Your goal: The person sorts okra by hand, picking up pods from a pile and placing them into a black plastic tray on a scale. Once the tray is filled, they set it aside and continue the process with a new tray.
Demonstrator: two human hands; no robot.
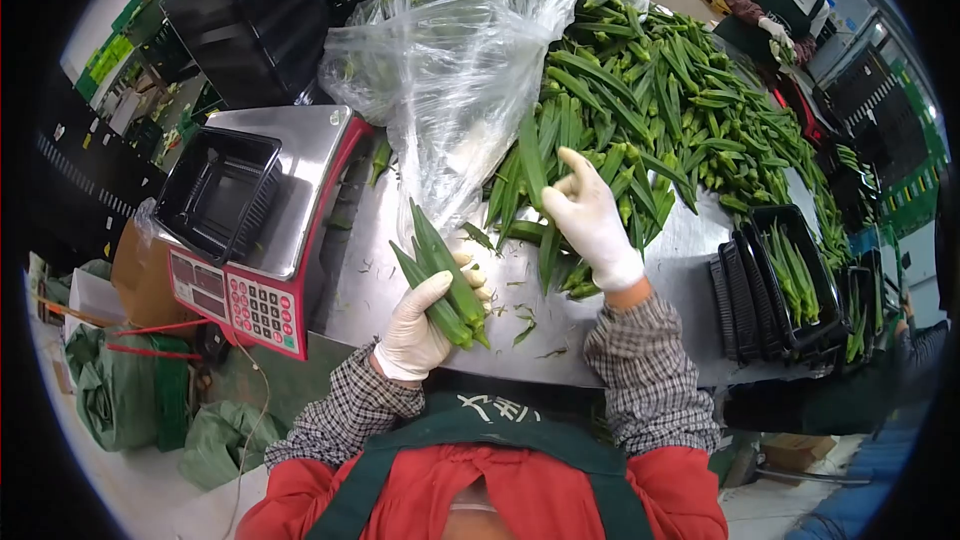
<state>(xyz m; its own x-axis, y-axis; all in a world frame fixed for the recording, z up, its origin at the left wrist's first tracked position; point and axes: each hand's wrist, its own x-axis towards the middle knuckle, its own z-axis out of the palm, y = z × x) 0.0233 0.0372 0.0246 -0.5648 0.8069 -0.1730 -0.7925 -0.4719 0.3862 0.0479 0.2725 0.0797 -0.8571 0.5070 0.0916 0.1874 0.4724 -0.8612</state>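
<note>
My left hand [422, 325], in a white glove, is closed around a few green okra pods [445, 285] above the metal table [375, 240]. To its right, my right hand [592, 215], also gloved, pinches a single long okra pod [531, 162] between thumb and fingers, at the near edge of a large okra pile [660, 90]. The pod points up and away from me. Small green scraps lie on the metal between my hands.
A red scale [300, 240] bears an empty black tray [220, 190] at left. Clear plastic bagging [450, 70] lies behind my hands. Stacked black trays [745, 290] stand right, the top one holding okra [792, 275]. A person [775, 10] works at the far right.
</note>
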